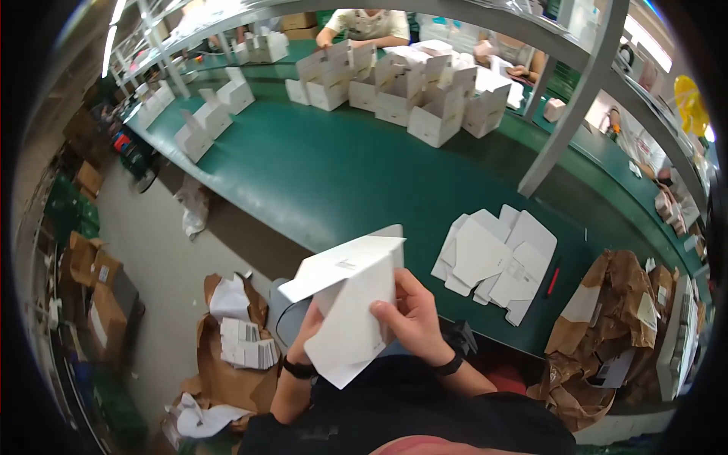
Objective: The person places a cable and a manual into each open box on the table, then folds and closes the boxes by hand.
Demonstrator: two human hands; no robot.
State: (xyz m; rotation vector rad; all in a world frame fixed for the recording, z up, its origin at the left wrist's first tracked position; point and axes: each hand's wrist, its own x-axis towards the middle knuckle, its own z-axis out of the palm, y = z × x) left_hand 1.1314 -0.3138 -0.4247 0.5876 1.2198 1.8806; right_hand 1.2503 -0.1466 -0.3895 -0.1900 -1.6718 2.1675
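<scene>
A white cardboard box blank (pixel 350 299), partly folded with one flap sticking out to the left, is held up in front of my chest. My right hand (pixel 409 315) grips its right side, thumb across the front panel. My left hand (pixel 307 334) holds it from below and behind, mostly hidden by the card. Both wrists wear dark bands. On the green table (pixel 318 174) to the right lies a loose stack of flat white box blanks (pixel 493 262).
Several folded white boxes (pixel 425 95) stand at the table's far side, more along its left edge (pixel 205 125). A person sits across the table (pixel 371 26). A grey post (pixel 576 98) rises on the right. Brown paper (pixel 614 326) lies right; paper and blanks (pixel 243 341) on the floor left.
</scene>
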